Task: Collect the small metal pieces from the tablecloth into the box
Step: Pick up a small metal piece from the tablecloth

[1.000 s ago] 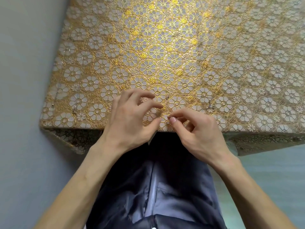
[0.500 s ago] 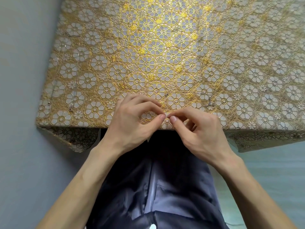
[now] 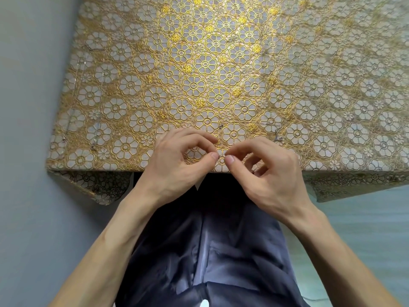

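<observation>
The left hand [image 3: 177, 160] and right hand [image 3: 265, 173] curl thumb to forefinger, tips almost meeting, at the near edge of the embossed gold floral tablecloth [image 3: 221, 63]; whether they hold anything is unclear. Tiny grey metal pieces [image 3: 277, 138] lie on it nearby.

At the near edge of the gold flowered tablecloth [image 3: 221, 63], the left hand [image 3: 174, 165] and right hand [image 3: 272, 173] sit thumbs nearly tip to tip, fingers [image 3: 214, 155] curled in pinches, with small metal pieces [image 3: 277, 138] scattered on the surface either side.
</observation>
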`<state>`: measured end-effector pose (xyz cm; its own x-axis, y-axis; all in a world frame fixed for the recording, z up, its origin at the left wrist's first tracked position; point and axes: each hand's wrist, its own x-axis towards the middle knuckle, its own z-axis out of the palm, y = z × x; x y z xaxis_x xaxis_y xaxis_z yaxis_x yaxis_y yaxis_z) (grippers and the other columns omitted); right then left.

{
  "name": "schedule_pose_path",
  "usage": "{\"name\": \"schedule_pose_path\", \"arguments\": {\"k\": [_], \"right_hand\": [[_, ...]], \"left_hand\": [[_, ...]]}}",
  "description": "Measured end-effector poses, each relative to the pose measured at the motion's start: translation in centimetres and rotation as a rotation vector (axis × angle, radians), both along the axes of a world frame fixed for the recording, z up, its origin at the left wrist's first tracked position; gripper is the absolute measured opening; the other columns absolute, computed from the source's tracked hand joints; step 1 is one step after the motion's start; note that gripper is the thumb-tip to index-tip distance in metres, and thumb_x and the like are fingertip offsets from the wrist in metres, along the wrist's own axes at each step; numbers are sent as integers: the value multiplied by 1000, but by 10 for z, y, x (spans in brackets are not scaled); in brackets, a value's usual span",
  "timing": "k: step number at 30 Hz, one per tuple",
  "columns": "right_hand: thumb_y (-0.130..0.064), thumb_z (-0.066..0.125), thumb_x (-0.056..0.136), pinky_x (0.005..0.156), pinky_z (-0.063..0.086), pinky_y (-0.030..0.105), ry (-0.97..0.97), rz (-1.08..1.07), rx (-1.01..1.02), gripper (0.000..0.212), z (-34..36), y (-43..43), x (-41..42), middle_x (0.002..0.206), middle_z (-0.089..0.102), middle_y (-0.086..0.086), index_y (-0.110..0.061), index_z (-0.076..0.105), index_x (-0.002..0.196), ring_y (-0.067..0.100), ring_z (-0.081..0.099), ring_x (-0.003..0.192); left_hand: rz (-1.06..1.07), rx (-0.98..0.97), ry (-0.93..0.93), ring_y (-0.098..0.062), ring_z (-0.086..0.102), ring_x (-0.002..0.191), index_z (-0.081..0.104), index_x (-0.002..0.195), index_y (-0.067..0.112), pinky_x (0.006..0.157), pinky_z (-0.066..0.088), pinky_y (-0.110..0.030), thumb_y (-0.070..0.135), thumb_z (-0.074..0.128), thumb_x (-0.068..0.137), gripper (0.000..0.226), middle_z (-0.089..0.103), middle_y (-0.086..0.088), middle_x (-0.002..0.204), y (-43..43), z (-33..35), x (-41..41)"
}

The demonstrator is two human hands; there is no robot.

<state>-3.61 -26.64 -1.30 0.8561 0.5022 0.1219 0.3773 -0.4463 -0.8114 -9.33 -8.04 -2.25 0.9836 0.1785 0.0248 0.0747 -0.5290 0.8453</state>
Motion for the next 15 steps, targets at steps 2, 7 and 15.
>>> {"name": "schedule_pose_path", "arguments": {"k": [2,7,15], "right_hand": [[-15,78,86,60,40,7,12,11,2,6,0,1,-1,82,67,-12,-19,73,87,11,64,67],[-15,77,87,59,39,6,14,29,-8,6,-1,1,-1,80,67,-12,-18,73,87,9,64,64],[-18,75,88,60,37,6,-44,56,-30,4,-2,1,0,82,64,-13,-18,71,89,9,61,62]], "left_hand": [[-2,-2,4,4,53,115,69,81,36,109,35,-46,49,60,80,16,69,24,111,0,0,0],[-18,14,2,0,55,115,69,81,34,109,34,-44,47,60,80,16,69,23,111,0,0,-1],[-38,48,17,6,53,113,70,79,33,107,30,-34,49,58,79,19,69,23,110,1,-1,1]]}}
